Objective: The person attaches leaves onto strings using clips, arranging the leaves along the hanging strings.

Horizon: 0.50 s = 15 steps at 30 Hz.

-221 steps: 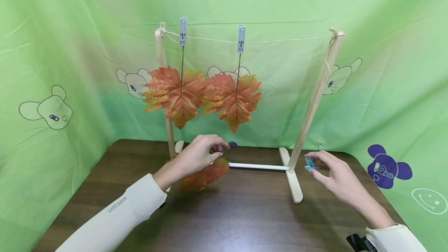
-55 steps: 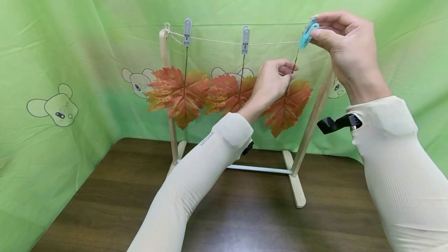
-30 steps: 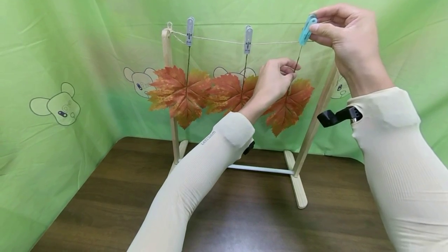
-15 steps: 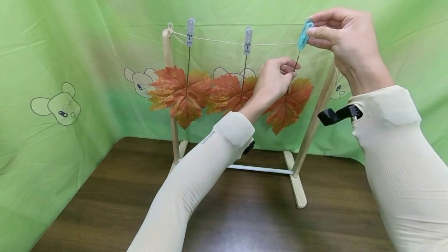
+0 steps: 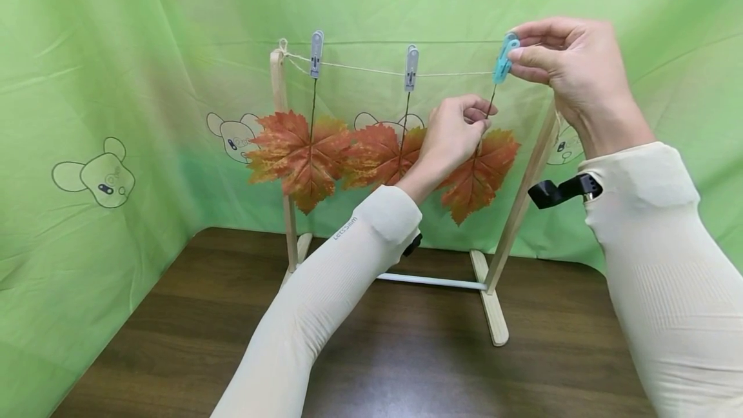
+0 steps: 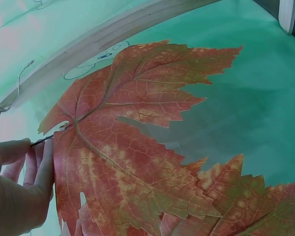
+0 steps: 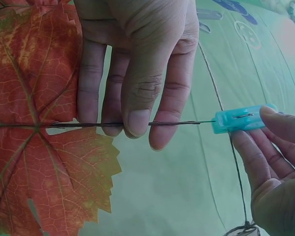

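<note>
My right hand point(image 5: 580, 73) pinches a light-blue clothespin point(image 5: 505, 60) between thumb and fingers at the right part of the string point(image 5: 449, 74). In the right wrist view the clothespin point(image 7: 242, 118) lies across the string, with the tip of a dark leaf stem point(image 7: 187, 122) at its mouth. My left hand point(image 5: 455, 134) pinches that stem lower down, just above an orange-red artificial maple leaf point(image 5: 478, 176). The same leaf point(image 6: 123, 162) fills much of the left wrist view. Two similar leaves, one at left point(image 5: 298, 157) and one in the middle point(image 5: 377, 157), hang from grey clothespins point(image 5: 316, 55).
The string runs between two wooden posts, the left one point(image 5: 279, 89) and the right one point(image 5: 516, 218), joined low down by a white rod point(image 5: 432, 280). Their feet stand on a dark wooden table point(image 5: 406, 347). A green printed cloth point(image 5: 145, 82) hangs behind.
Since the oldest frame, both hands have risen from near the table to the string's right part, bringing the leaf and blue clothespin. In the last second, the clothespin has shifted slightly down and left.
</note>
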{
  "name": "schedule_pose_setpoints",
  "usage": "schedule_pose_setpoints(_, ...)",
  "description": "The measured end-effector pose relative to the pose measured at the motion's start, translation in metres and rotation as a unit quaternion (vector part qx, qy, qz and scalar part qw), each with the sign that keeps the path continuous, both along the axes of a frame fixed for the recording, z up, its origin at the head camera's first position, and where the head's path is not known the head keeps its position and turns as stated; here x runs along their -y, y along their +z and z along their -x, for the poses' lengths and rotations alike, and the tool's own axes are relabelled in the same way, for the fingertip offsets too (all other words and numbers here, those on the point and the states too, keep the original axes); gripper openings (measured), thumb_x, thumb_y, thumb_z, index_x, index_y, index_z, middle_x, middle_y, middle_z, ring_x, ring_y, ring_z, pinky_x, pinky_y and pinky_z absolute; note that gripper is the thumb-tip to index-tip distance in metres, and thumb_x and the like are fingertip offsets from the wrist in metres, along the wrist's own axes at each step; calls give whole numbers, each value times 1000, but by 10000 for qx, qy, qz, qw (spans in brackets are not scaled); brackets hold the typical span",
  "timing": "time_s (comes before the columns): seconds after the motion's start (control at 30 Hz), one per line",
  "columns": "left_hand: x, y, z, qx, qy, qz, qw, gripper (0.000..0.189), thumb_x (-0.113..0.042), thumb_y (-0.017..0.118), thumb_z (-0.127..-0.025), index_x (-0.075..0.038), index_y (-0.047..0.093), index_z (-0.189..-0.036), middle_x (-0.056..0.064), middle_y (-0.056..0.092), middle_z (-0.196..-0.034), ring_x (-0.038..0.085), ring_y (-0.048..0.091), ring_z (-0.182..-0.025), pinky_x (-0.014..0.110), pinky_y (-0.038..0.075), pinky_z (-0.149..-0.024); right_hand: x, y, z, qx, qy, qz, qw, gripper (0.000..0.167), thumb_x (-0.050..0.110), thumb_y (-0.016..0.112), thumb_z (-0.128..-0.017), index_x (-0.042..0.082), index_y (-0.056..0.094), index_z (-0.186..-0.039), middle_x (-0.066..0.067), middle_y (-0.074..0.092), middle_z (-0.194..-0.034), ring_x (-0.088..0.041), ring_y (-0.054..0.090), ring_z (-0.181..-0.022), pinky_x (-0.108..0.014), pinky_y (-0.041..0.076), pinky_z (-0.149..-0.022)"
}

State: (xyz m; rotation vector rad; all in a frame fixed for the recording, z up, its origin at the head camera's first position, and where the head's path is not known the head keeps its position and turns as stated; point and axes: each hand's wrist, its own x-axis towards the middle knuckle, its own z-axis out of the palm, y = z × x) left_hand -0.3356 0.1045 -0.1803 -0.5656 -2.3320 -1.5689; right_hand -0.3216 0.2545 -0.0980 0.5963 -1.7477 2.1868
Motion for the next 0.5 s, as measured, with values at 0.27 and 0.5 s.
schedule_pose_setpoints(0.27,-1,1,0,-48,31,-40,10000,19,-6,68,-101,-17,80,-110,-6,75,-94,3,67,-89,16,48,-64,-1,1,1,17,24,61,10000,22,-20,79,-79,-9,78,-98,-13,78,-84,-20,78,-75,-29,63,-70)
schedule_pose_setpoints(0.5,-1,2,1,-36,-14,-86,10000,20,-5,67,-101,-17,80,-111,-6,75,-94,3,66,-89,16,47,-64,-1,3,0,40,45,44,10000,22,-21,78,-80,-9,78,-99,-13,78,-85,-20,78,-75,-29,63,-70)
